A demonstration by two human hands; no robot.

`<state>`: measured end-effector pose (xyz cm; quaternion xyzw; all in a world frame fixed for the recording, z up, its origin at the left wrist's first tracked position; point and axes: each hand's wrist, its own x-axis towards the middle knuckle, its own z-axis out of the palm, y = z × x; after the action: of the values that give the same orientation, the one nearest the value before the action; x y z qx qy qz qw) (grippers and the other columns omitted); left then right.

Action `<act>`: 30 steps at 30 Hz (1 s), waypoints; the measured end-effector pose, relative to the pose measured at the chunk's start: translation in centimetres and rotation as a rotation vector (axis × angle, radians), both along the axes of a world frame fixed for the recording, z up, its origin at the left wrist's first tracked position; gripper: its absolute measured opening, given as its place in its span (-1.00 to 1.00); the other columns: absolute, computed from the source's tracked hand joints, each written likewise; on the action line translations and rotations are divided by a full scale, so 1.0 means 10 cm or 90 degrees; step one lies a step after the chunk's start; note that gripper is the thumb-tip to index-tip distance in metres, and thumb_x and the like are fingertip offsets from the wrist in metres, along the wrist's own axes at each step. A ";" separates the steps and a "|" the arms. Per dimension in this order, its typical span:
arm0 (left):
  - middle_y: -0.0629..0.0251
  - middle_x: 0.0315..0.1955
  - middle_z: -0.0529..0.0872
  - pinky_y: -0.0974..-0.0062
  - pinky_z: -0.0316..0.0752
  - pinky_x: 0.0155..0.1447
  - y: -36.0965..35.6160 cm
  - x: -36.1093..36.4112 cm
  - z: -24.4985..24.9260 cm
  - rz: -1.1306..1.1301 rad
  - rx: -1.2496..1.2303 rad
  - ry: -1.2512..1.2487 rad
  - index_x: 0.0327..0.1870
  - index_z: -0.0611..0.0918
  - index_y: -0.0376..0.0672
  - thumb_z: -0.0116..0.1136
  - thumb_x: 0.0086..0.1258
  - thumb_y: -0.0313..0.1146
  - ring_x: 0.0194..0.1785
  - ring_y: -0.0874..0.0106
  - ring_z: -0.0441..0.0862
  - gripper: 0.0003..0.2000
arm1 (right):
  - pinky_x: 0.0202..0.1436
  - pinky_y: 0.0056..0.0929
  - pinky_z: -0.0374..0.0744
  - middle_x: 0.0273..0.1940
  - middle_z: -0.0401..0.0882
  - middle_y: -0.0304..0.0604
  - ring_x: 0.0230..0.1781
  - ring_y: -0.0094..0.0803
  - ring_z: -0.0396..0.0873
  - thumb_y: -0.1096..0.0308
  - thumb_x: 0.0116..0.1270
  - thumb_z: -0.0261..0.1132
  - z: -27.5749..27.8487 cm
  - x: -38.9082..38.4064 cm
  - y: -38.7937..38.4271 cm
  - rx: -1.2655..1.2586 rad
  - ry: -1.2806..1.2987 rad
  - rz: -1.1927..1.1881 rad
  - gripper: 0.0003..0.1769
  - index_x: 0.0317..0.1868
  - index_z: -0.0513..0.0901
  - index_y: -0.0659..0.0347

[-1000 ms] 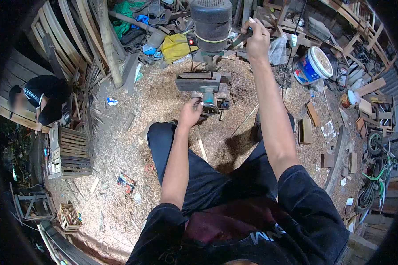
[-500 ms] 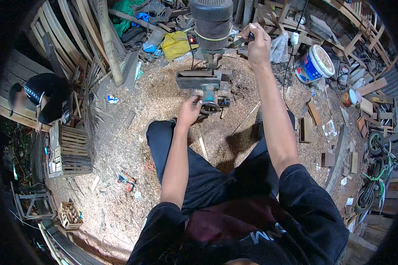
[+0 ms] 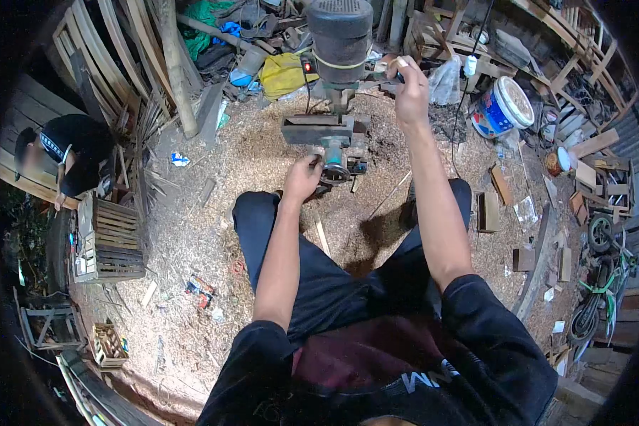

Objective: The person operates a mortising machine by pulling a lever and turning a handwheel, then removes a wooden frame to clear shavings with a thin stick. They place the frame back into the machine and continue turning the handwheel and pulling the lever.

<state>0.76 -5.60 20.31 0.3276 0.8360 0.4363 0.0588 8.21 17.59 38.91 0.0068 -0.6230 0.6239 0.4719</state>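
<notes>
A machine with a dark cylindrical motor (image 3: 340,42) stands in front of me, a metal vise-like block (image 3: 318,129) below its head. My left hand (image 3: 303,179) is closed on the rim of the round handwheel (image 3: 336,173), under the teal part of the block. To the right of the motor, my right hand (image 3: 412,89) is raised with its fingers wrapped round a lever handle (image 3: 402,62), which is partly hidden by the fingers.
Wood shavings (image 3: 184,248) cover the ground. A co-worker (image 3: 78,153) bends at the left, beside a slatted crate (image 3: 113,238). A white and blue bucket (image 3: 503,108), wood pieces (image 3: 488,211) and a small green bike (image 3: 603,287) are on the right. A yellow sack (image 3: 286,73) lies behind.
My right hand has come down a little toward me with the lever, and the machine's lower head sits lower. My left hand stays at the handwheel.
</notes>
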 end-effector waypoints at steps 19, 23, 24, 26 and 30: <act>-0.09 -0.25 0.73 0.21 0.56 -0.07 -0.01 0.18 -0.21 -0.039 0.039 0.026 -0.07 0.68 -0.26 0.17 0.27 -0.38 -0.14 0.01 0.69 -0.75 | -0.31 -0.20 0.55 -0.40 0.67 -0.05 -0.43 -0.29 0.59 -0.02 0.32 0.22 0.73 -0.49 0.37 0.505 -0.711 -0.034 -0.47 -0.53 0.67 0.35; -0.10 -0.25 0.73 0.25 0.55 -0.07 0.00 0.36 -0.01 -0.026 -0.013 -0.055 -0.08 0.68 -0.28 0.19 0.26 -0.37 -0.15 0.00 0.69 -0.75 | -0.02 -0.12 0.57 -0.09 0.67 0.16 -0.07 0.01 0.63 0.20 0.18 0.20 0.93 -0.20 0.07 0.597 -0.869 -0.005 -0.62 -0.17 0.71 0.34; -0.10 -0.25 0.73 0.25 0.55 -0.07 0.01 0.34 -0.02 -0.028 -0.030 -0.060 -0.08 0.68 -0.28 0.19 0.26 -0.37 -0.15 0.00 0.69 -0.75 | -0.01 -0.11 0.59 -0.07 0.67 0.19 -0.04 0.06 0.64 0.26 0.14 0.20 1.03 -0.10 -0.05 0.641 -0.899 0.005 -0.62 -0.12 0.71 0.33; -0.13 -0.25 0.72 0.22 0.55 -0.07 -0.03 0.28 -0.07 -0.024 -0.001 -0.038 -0.08 0.67 -0.30 0.18 0.25 -0.37 -0.15 -0.01 0.70 -0.74 | -0.09 -0.11 0.61 -0.17 0.67 0.27 -0.13 0.09 0.66 0.27 0.03 0.20 0.56 -0.37 0.31 0.680 -0.897 -0.047 -0.62 -0.27 0.72 0.42; -0.15 -0.26 0.71 0.20 0.55 -0.09 -0.06 0.13 -0.06 -0.010 0.016 0.015 -0.08 0.67 -0.28 0.17 0.25 -0.39 -0.16 -0.01 0.70 -0.74 | 0.18 -0.18 0.52 0.09 0.62 0.09 0.10 0.03 0.59 0.25 0.33 0.00 0.50 -0.29 0.15 0.713 -0.941 -0.112 -0.58 0.01 0.70 0.16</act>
<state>2.07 -6.18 19.67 0.3399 0.8286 0.4423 0.0480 5.34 19.10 43.91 -0.2127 -0.9737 0.0406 -0.0711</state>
